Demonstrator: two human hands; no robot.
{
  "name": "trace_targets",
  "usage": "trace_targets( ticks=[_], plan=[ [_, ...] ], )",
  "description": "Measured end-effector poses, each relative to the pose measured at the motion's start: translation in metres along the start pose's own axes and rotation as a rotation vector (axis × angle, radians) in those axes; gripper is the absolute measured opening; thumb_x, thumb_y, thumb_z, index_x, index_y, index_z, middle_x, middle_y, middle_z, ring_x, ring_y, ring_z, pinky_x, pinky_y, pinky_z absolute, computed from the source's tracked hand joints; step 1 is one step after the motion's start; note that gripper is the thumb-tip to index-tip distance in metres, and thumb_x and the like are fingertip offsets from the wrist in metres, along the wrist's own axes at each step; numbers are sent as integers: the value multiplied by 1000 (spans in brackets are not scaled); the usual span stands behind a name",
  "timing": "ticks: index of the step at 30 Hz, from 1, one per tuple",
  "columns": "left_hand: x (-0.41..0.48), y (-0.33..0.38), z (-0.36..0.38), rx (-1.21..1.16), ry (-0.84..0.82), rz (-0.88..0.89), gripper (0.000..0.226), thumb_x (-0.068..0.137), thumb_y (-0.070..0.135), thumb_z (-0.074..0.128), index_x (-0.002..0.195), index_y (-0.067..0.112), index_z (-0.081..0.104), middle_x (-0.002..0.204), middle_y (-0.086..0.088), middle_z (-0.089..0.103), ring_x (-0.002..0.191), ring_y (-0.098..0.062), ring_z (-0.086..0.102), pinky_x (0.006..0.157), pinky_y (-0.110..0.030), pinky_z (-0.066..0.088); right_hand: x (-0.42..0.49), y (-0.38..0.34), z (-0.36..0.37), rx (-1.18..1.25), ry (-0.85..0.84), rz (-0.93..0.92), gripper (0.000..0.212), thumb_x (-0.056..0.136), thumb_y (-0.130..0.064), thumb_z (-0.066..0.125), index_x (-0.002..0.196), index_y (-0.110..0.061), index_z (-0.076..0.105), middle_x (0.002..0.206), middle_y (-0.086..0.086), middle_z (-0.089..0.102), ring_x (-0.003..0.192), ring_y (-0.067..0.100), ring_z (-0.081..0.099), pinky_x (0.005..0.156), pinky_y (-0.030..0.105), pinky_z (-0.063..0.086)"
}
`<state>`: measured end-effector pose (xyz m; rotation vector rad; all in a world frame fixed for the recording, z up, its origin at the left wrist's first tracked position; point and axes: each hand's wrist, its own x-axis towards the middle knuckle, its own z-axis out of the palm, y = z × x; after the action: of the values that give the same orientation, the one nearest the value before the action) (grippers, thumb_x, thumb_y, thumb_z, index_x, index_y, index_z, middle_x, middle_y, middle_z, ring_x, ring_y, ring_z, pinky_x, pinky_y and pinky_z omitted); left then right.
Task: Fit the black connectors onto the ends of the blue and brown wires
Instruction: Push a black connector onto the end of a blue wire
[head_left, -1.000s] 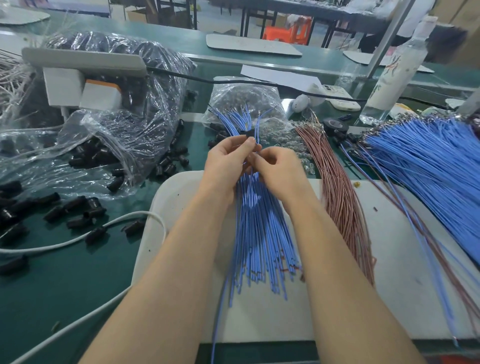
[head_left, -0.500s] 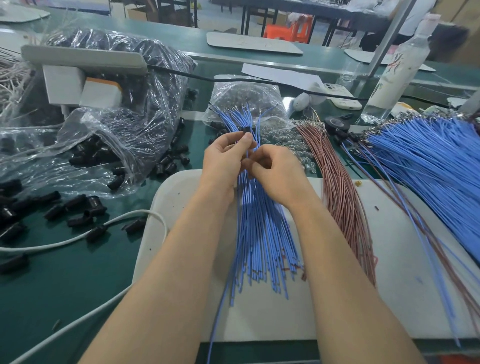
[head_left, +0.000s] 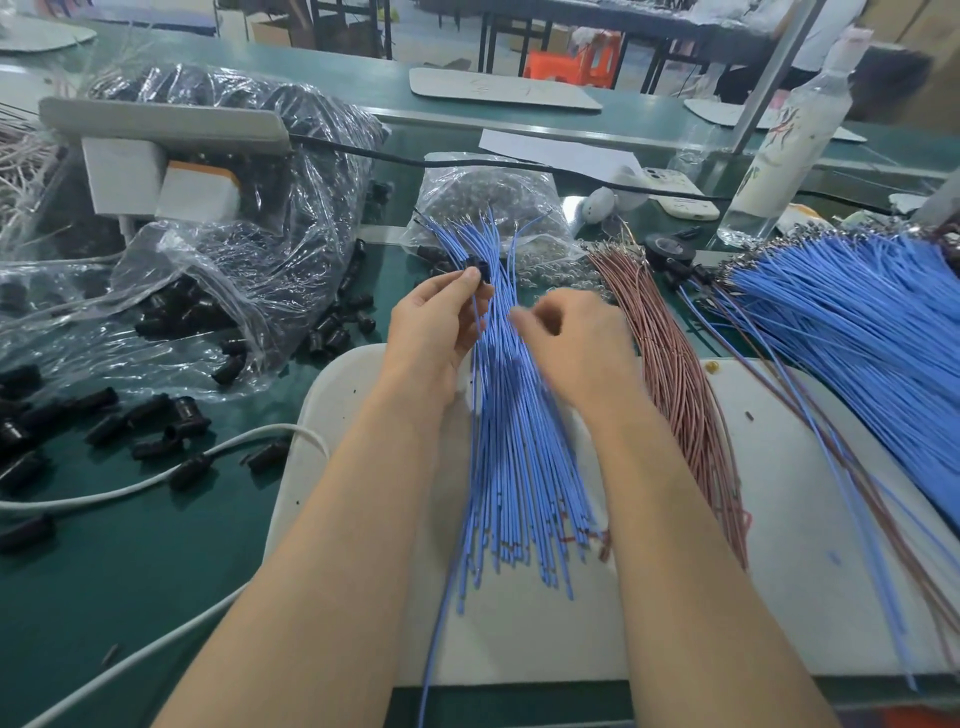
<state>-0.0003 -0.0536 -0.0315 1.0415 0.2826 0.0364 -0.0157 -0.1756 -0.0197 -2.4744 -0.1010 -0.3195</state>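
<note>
My left hand pinches a small black connector between thumb and fingertips, with a blue wire hanging from it. It is held just above a bundle of blue wires lying on a white pad. My right hand hovers to the right of the connector with curled fingers; it is blurred and I cannot make out anything in it. A bundle of brown wires lies to its right. Loose black connectors are scattered on the green table at the left.
Clear plastic bags of black connectors fill the left and back. A small bag of metal terminals lies behind the hands. A large fan of blue wires covers the right. A plastic bottle, a phone and a white cable also lie about.
My right hand has pulled away from the left hand, moving right and slightly down. The left hand has kept the black connector and lifted it a little.
</note>
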Motion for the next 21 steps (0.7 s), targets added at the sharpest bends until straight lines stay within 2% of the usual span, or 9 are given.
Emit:
trace_targets(
  ticks=[2,3,5,7,11,15,21],
  plan=[
    [0,1,-3,-39,4,-44,9,91,13,59,83,11,63,71,-1,66,59,-6,58,59,-19,50,6,18,-12,-124,191,165,26,93,-38,55,101,-15,64,96,4,64,88,19,59,73,27,44],
    [-2,2,-4,-65,7,-67,9,91,13,60,83,10,63,68,0,66,56,-6,58,57,-18,50,9,28,-18,-175,218,271,29,93,-37,56,111,-15,62,109,9,62,101,25,56,84,32,45],
    [-2,3,-5,-108,-6,-104,11,91,14,60,81,10,64,63,2,65,53,-5,57,55,-18,49,11,41,-24,-257,143,479,38,92,-32,58,126,-15,54,128,14,51,120,33,45,98,43,39],
    [-4,4,-5,-132,-20,-142,13,91,15,59,80,10,64,60,3,65,51,-4,57,56,-17,48,12,46,-22,-286,96,562,44,91,-26,59,131,-14,48,135,15,45,126,35,39,103,46,35],
    [-6,4,-4,-163,-28,-183,14,92,17,58,81,10,63,59,4,63,50,-3,56,51,-15,48,15,51,-18,-218,172,561,36,89,-11,55,124,-14,49,128,12,53,122,33,45,99,44,36],
    [-6,4,-4,-154,-27,-190,14,92,17,58,80,11,62,59,5,64,49,-2,56,47,-15,46,14,55,-18,-163,240,565,26,91,-13,53,117,-11,57,120,13,60,114,34,51,94,41,37],
    [-7,5,-4,-140,-54,-186,12,92,18,58,83,12,63,62,6,65,51,-2,57,52,-15,48,14,55,-23,-34,332,558,24,95,-12,43,108,-11,64,112,11,64,107,32,55,94,43,42]
  ],
)
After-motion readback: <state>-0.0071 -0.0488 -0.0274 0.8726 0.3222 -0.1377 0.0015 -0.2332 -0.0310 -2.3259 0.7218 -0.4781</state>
